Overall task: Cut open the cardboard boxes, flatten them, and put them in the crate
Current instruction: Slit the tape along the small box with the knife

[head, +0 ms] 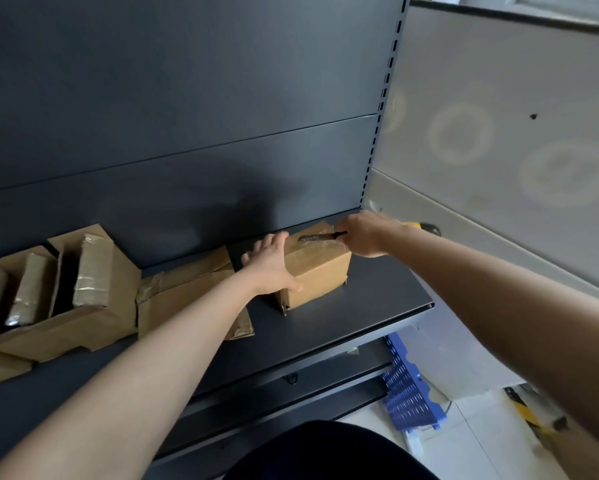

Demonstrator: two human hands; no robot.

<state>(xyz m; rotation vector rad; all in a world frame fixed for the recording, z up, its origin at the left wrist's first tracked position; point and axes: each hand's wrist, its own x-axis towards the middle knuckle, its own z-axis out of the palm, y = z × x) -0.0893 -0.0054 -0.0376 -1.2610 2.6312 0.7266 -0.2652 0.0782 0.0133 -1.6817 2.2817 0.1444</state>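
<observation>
- Dark grey metal shelf (pixel 370 306) with a matching back panel (pixel 187 133); its front edge runs on a slant and ends at a bare right-hand corner.
- A slotted upright (pixel 384 109) closes the right rear corner, with a pale partition wall (pixel 498 140) just beyond it.
- The cardboard box (pixel 320 273) stands at the back of the shelf towards the right end, its taped top facing up. Bare shelf lies in front of it and to its right.
- The left hand (pixel 269 268) clasps the box's left end (fingers over the top edge, thumb on the near face).
- The right hand (pixel 363 237) is closed round a utility knife (pixel 320 236). The blade lies along the tape at the box's top rear edge, and a yellow handle end shows behind the wrist.
- Flattened cardboard (pixel 187 292) lies just left of the box, partly under the left forearm.
- Opened boxes (pixel 66 289) crowd the shelf's left part, flaps up, reaching close to the front edge.
- A blue crate (pixel 407 393) stands on the floor below the shelf's right end, only partly in view.
</observation>
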